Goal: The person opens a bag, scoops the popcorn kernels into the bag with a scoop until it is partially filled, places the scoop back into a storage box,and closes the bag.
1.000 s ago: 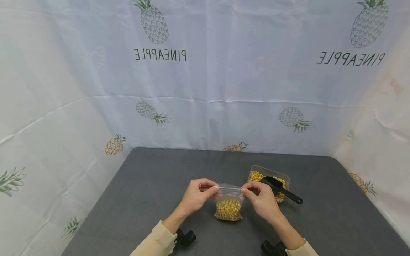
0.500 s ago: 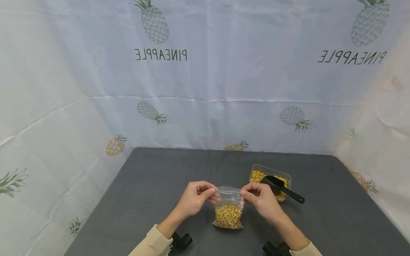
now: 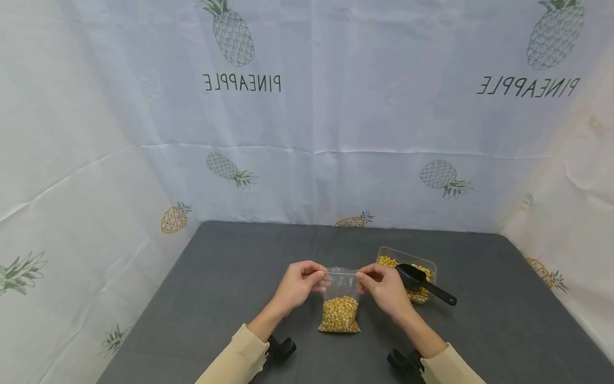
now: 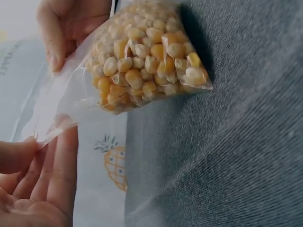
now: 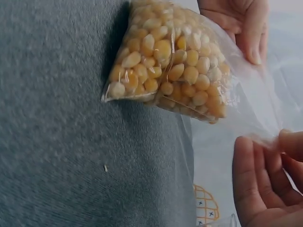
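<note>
A clear zip bag with corn kernels filling its lower part stands upright between both hands in the head view. My left hand pinches its top left corner between thumb and fingers. At the top right corner, my right hand pinches the bag likewise, so the top edge is drawn straight. In the left wrist view the kernels bulge at the bottom of the bag, close over the grey cloth. The right wrist view shows the same kernels behind the film, with a crease running across it.
Behind the right hand, a clear plastic container holds more corn kernels. A black scoop lies across it, handle pointing right. Both stand on the grey table, with a pineapple-print curtain hanging behind. A small pale scrap lies on the cloth.
The bag came a little toward the person, tilted, then rose back and now hangs straighter. Both hands kept their pinch on its top corners throughout.
</note>
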A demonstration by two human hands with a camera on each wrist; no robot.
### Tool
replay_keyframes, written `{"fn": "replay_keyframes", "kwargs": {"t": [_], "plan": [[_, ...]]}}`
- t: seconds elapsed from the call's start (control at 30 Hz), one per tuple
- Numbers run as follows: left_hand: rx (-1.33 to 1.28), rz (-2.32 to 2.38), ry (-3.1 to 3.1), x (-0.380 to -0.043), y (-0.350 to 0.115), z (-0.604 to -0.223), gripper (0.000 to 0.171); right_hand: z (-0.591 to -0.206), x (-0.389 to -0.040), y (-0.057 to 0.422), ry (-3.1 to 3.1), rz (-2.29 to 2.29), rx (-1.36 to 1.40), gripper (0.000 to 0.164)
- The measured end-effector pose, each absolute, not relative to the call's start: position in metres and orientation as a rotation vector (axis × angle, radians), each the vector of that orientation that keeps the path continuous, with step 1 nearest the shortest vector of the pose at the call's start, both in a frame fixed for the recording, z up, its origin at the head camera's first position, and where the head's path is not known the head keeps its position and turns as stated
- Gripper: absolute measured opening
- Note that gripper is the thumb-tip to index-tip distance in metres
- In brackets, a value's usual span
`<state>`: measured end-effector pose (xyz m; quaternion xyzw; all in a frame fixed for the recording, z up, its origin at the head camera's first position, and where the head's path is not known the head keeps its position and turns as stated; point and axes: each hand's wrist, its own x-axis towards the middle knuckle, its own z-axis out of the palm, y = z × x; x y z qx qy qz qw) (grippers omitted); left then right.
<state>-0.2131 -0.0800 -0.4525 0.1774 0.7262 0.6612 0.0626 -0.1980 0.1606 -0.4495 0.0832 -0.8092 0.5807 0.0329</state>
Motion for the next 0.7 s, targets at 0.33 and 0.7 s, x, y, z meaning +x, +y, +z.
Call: {"fn": "replay_keyframes", "kwargs": {"t": [0.33,0.7], "plan": [[0.618,1.697,2.487,-0.221,-0.083,-0.456,0.017,-0.453,-0.204,0.163,-2.652,1.421,0.330,0.014],[0.745,1.369,2.668,-0.213,-0.094,-0.453,0.034,-0.450,-0.195,0.171,-2.651,1.176,0.489,0.021]]}}
